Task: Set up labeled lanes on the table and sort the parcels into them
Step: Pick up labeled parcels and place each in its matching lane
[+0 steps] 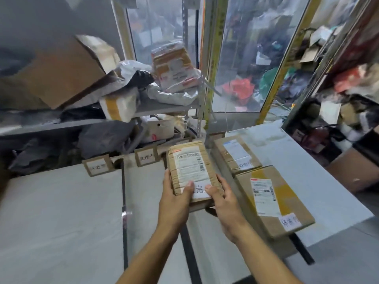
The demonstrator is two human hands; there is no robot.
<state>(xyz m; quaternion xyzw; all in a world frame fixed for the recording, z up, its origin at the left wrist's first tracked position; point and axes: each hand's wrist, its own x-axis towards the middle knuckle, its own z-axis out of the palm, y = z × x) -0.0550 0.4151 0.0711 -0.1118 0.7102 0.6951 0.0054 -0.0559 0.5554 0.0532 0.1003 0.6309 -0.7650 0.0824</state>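
Held over the grey bench (61, 212) middle, near its far edge: flat brown cardboard parcel (192, 169), left hand (174, 203) and right hand (223, 201) grip pinching its near end, thumbs topside, probably reading its label for lane choice.

Two parcels (274, 199) — right of held parcel (190, 167)

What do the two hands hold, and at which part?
Both hands grip the near end of one brown parcel, thumbs on its top.
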